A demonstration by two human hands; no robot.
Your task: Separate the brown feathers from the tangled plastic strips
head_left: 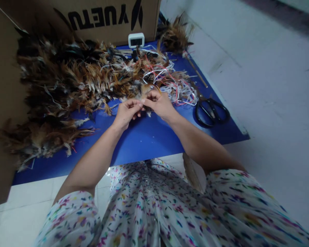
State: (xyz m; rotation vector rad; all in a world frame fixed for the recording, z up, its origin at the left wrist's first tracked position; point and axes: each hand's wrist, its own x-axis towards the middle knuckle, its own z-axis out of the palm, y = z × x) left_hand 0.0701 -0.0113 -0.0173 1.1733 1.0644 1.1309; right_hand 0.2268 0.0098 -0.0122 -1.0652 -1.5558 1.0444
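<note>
Over the blue tabletop, my left hand and my right hand meet fingertip to fingertip. Both are closed in a pinch around a small bunch of brown and grey feathers, mostly hidden by the fingers. Just beyond the hands spreads a thick pile of brown, black and white feathers. A tangle of white and red plastic strips lies beyond my right hand. Black-handled scissors rest to the right of my right wrist.
A cardboard box with black lettering stands at the back, a small white digital display before it. A feather duster with a thin stick lies back right. Another feather bunch is front left, beside a cardboard panel. A pale wall borders the right.
</note>
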